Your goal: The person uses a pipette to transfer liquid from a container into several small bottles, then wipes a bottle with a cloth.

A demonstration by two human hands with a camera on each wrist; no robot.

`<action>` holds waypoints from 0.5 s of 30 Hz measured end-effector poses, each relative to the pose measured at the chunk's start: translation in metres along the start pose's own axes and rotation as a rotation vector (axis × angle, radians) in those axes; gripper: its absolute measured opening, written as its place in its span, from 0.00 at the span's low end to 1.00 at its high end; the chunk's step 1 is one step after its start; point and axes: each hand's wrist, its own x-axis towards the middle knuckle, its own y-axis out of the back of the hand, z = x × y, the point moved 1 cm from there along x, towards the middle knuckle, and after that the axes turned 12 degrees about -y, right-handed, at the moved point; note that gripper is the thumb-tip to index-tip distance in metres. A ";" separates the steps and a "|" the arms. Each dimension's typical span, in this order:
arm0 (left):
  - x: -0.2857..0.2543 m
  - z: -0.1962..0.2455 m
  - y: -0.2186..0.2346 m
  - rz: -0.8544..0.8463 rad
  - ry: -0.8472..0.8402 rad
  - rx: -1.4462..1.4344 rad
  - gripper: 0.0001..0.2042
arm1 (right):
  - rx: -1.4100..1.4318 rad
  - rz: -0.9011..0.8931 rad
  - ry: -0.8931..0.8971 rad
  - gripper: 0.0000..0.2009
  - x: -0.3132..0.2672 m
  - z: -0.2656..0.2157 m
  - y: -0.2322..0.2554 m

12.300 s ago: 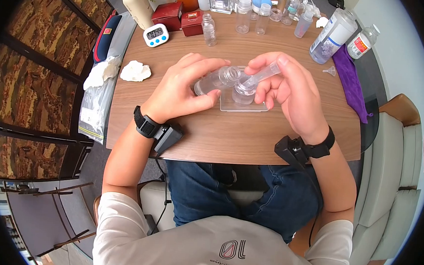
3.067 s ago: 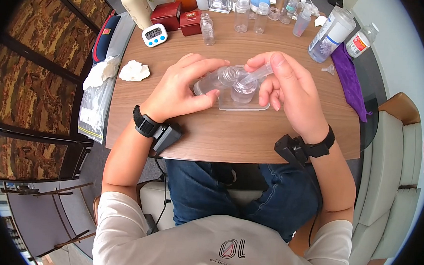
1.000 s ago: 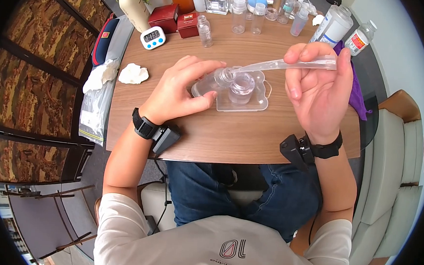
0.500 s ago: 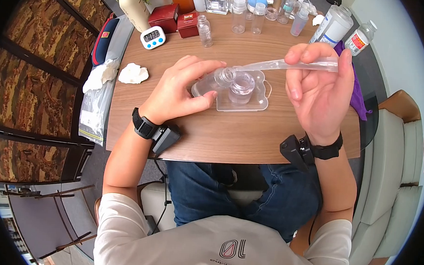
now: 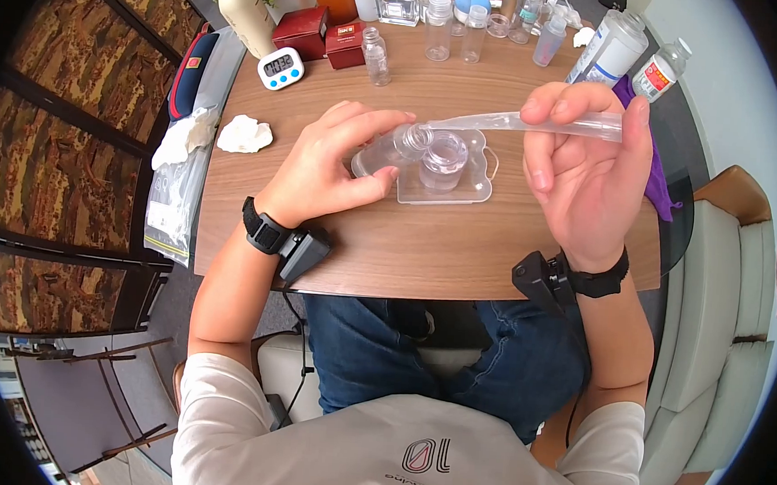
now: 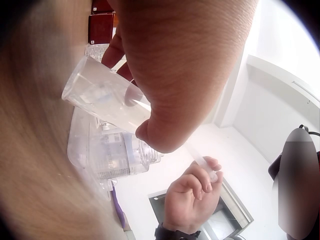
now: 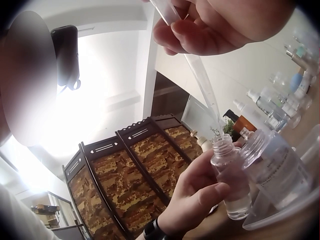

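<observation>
My left hand holds a small clear bottle, tilted with its open threaded mouth toward the right. Some clear liquid shows low in this bottle in the right wrist view. My right hand is raised at the right and pinches a clear plastic pipette between thumb and fingers. The pipette slants down in the right wrist view, its thin tip right at the bottle's mouth. Beside the bottle, a clear open jar with liquid stands on a transparent plastic tray.
Behind the hands stand an empty clear bottle, a white timer, red boxes and several other bottles. Crumpled tissue lies at the left. A large labelled bottle and purple cloth are at the right.
The right hand has lifted the pipette from the jar and moved right, bringing its tip to the bottle's mouth. Within the last half second it dipped slightly. The left hand has stayed nearly still.
</observation>
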 end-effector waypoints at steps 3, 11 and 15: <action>0.000 0.000 0.000 0.003 0.000 0.000 0.25 | 0.003 -0.003 0.002 0.31 0.000 0.000 0.000; 0.000 0.000 0.000 0.005 -0.006 0.002 0.26 | 0.002 0.004 -0.002 0.31 0.000 0.000 -0.001; 0.000 0.000 0.000 0.003 -0.002 0.002 0.26 | 0.010 0.002 -0.015 0.31 0.000 0.000 -0.001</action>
